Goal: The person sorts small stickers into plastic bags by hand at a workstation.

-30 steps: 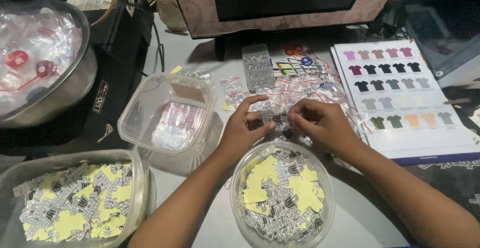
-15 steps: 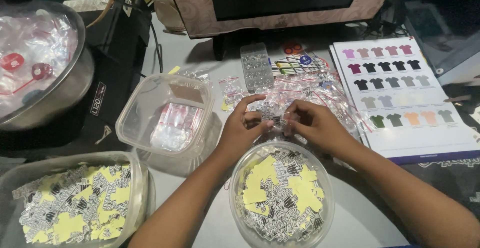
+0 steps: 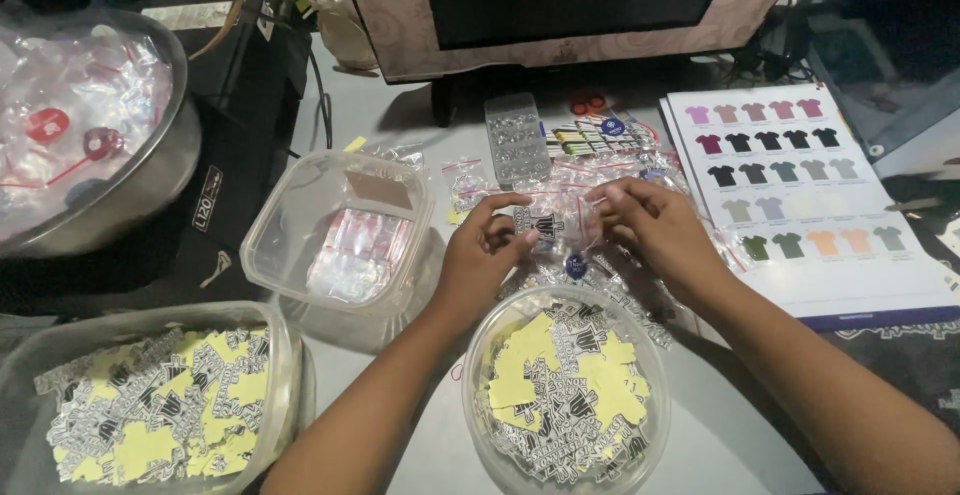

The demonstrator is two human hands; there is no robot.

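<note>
Now bagging: left hand (image 3: 480, 255) and right hand (image 3: 650, 223) pinching a small clear bag (image 3: 556, 225) with a sticker inside. Next, probably sealing.

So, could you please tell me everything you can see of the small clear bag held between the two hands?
The small clear bag is a thin, glossy, see-through plastic pouch, crinkled, with a black-and-white printed piece showing inside. It is held flat above the grey table, over a heap of similar bags. The left hand pinches its left edge with fingers curled; the right hand grips its right edge. Whether it is sealed cannot be told.
</note>
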